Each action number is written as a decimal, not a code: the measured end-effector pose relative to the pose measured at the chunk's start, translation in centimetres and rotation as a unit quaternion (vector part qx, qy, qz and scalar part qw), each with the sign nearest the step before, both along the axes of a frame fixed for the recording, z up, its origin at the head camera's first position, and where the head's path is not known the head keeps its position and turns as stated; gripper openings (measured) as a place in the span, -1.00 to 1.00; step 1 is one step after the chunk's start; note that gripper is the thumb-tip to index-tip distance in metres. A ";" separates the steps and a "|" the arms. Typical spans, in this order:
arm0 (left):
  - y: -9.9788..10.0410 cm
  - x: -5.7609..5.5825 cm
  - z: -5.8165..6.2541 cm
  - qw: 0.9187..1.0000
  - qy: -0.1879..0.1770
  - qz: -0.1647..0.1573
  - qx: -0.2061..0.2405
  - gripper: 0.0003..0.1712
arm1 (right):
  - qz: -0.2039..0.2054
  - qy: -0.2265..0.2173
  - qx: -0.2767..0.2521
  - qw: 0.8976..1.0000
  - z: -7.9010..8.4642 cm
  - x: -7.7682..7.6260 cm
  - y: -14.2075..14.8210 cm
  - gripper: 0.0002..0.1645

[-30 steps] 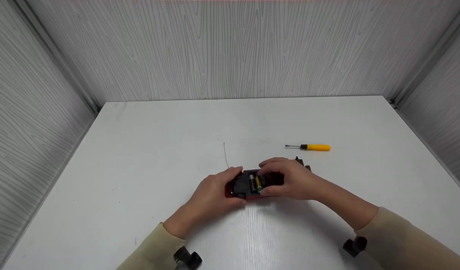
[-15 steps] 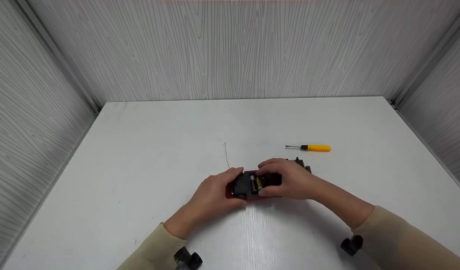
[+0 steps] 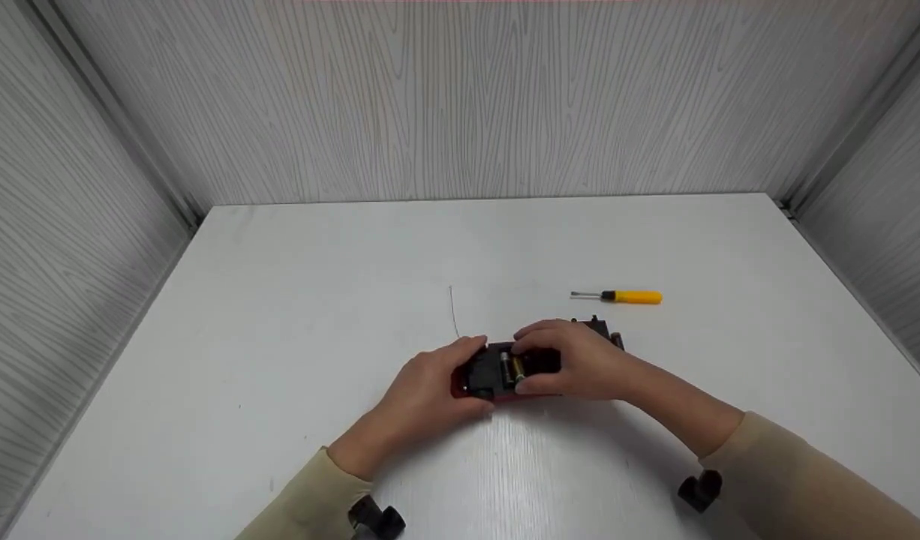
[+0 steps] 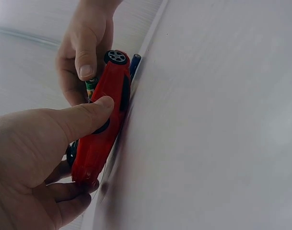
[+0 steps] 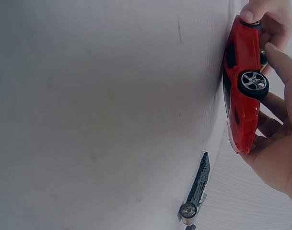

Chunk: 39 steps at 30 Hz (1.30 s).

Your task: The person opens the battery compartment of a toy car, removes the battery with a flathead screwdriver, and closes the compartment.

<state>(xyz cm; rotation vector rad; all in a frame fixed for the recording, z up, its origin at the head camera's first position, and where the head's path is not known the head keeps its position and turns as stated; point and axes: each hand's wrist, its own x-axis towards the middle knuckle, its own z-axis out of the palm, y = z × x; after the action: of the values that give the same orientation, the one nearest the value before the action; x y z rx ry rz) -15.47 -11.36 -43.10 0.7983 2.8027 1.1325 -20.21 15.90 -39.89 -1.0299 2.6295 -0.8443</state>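
A red toy car [image 4: 95, 151] lies upside down on the table, its black underside [image 3: 484, 369] facing up. My left hand [image 3: 428, 386] grips its left end, with the thumb along one side and the fingers on the other. In the open battery compartment, a dark battery [image 3: 506, 367] sits beside a gold one [image 3: 518, 366]. My right hand [image 3: 580, 360] pinches the gold battery by its ends between thumb and fingers; its green end [image 4: 91, 85] shows under the thumb in the left wrist view. The right hand covers the rest of the compartment.
A yellow-handled screwdriver [image 3: 631, 297] lies beyond the right hand. Partly behind that hand are a black plastic cover [image 3: 596, 327] and a loose battery [image 3: 617, 340]. From the car, a thin wire antenna [image 3: 452, 309] sticks out towards the back. Panels enclose the table.
My right hand has shifted slightly left on the car, its thumb now covering more of the gold battery's near end. The left hand keeps its grip almost unmoved.
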 end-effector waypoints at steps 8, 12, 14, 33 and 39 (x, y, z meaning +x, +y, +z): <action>0.0 -0.1 -0.1 1.000 0.003 0.000 0.002 -0.04 | 0.000 -0.002 -0.002 1.000 -0.1 -0.1 0.0 -0.40; 0.0 0.0 -0.1 1.000 0.003 0.000 0.001 -0.04 | 0.003 -0.002 -0.004 1.000 -0.1 -0.2 0.0 -0.42; 0.0 0.0 -0.1 1.000 0.003 0.000 0.001 -0.04 | 0.005 -0.001 -0.005 1.000 -0.2 -0.2 0.0 -0.43; -0.1 -0.1 -0.2 1.000 0.002 0.000 0.001 -0.02 | 0.031 0.015 -0.013 0.999 -0.3 -0.4 -0.3 -0.60; 0.0 0.0 -0.1 1.000 -0.009 0.005 -0.004 -0.01 | 0.017 0.003 -0.046 0.999 0.6 -0.3 0.5 -0.56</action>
<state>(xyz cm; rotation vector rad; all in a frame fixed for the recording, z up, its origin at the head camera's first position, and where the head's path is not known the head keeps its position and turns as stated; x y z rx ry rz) -15.51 -11.32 -43.23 0.7708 2.7978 1.1219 -20.55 16.40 -39.25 -1.0987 2.5928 -0.9643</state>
